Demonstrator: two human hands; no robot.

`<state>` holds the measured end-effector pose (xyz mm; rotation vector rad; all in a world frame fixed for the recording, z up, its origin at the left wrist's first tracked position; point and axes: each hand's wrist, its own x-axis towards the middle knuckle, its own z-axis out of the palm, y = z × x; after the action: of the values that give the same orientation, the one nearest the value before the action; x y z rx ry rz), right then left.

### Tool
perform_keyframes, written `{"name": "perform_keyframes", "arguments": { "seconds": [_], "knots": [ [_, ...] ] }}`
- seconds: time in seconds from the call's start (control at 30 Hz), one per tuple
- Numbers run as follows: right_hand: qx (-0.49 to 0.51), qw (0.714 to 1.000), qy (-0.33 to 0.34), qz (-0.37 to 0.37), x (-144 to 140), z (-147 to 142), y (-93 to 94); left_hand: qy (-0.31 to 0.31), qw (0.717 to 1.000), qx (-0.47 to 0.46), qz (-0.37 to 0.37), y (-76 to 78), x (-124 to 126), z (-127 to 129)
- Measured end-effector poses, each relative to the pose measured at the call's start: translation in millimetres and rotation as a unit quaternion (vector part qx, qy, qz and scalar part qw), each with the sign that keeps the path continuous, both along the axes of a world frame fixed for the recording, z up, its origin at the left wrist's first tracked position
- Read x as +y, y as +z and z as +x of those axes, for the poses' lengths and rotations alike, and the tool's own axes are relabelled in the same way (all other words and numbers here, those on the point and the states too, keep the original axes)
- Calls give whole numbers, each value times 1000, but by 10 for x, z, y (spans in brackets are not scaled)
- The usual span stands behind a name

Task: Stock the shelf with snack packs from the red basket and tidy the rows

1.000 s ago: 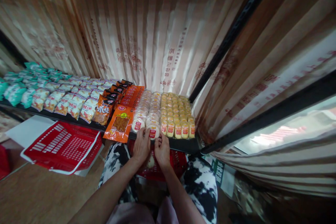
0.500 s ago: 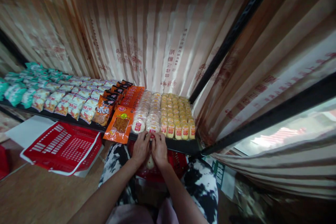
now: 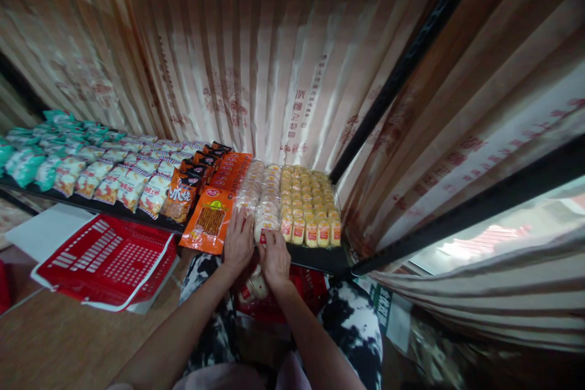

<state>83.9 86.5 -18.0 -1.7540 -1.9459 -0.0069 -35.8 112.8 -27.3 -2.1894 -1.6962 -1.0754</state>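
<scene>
Your left hand (image 3: 238,237) has slid forward onto the front pale round wrapped cakes (image 3: 256,207) on the black shelf (image 3: 320,254). Your right hand (image 3: 274,256) pinches one red-labelled cake (image 3: 264,230) at the row's front edge; left fingers lie flat, together.

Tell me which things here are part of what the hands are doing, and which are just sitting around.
In use:
- left hand and right hand, at the front of the white round cake packets
- more such packets in the red basket on the lap

Lying about:
- yellow cake packets
- orange snack bags
- flat red basket
- teal packets
</scene>
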Motion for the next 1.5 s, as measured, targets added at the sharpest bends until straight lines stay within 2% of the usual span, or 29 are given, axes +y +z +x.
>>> {"name": "perform_keyframes", "arguments": {
  "seconds": [0.1,0.23,0.37,0.7,0.9,1.17,1.23,1.37,1.5],
  "knots": [
    [-3,1000,6,-6,14,-8,40,7,999,32,-6,-16,170,-5],
    [7,1000,6,-14,42,-17,89,7,999,43,-11,-134,271,11],
    [12,1000,5,-17,61,-29,120,7,999,46,-21,-187,248,20],
    [-24,1000,13,-4,90,-80,131,11,998,55,-35,-153,227,26],
    [10,1000,16,1,117,-32,105,6,999,40,-28,-134,213,29],
    [48,999,20,8,131,-22,48,13,997,77,-18,-127,154,47],
    [63,998,24,17,129,-14,32,-6,995,97,-7,-148,131,32],
    [83,995,42,22,99,27,-1,-91,986,137,13,-173,88,-5],
    [67,993,57,73,58,152,-47,-108,985,138,8,-161,69,4]
  ]
}}
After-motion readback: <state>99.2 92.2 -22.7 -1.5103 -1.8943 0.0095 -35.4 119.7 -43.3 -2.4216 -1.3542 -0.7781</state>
